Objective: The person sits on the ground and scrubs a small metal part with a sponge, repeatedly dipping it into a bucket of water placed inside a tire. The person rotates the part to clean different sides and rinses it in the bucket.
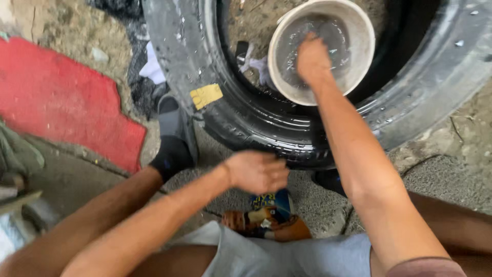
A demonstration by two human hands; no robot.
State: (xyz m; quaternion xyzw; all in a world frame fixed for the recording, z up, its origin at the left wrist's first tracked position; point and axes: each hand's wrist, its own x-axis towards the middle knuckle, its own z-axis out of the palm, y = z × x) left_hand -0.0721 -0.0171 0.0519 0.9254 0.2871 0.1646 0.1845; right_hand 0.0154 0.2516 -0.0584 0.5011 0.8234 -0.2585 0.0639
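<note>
A big black wet tyre (246, 110) lies flat on the ground in front of me. A white bucket (362, 31) of cloudy water stands inside its centre hole. My right hand (312, 56) reaches down into the bucket, fingers in the water; whether it holds anything is hidden. My left hand (256, 171) hovers blurred over the near edge of the tyre, fingers loosely curled, holding nothing that I can see. A yellow patch (206, 95) is stuck on the tyre's sidewall.
A red mat (61, 97) lies on the ground at left. My foot in a black sock and grey sandal (174, 138) rests beside the tyre. A colourful packet (269, 218) sits by my knees. White rags (154, 64) lie near the tyre.
</note>
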